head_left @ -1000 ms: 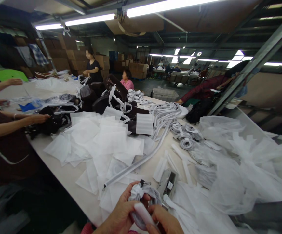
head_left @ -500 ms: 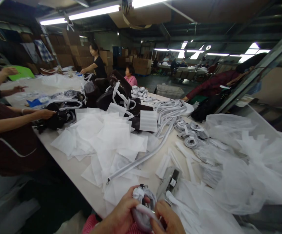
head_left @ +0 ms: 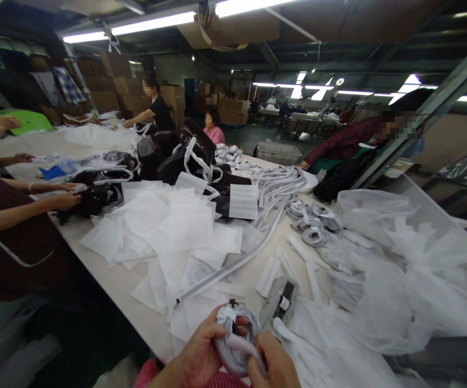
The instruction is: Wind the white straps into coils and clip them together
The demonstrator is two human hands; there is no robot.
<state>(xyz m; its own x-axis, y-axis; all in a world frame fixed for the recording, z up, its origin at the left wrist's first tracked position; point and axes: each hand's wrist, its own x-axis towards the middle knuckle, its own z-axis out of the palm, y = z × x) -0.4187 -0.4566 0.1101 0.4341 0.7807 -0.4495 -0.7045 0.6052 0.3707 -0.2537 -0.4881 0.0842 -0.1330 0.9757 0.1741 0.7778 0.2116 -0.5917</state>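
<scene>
Stapler [head_left: 278,302] beside coiled strap [head_left: 237,345]

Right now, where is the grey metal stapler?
The grey metal stapler lies on the white table, bottom centre, just right of the coiled white strap in both hands.

One long pale counter [head_left: 107,280] carries the work. Loose white fabric sheets [head_left: 168,226] cover its middle, overlapping. Dark bags [head_left: 176,156] with white straps stand at the far side. A long white zipper strip [head_left: 233,264] lies diagonally across the sheets. Coiled white straps [head_left: 314,221] and crumpled clear plastic bags [head_left: 398,269] occupy the right. A small grey tool [head_left: 277,299] lies at the near edge.
</scene>
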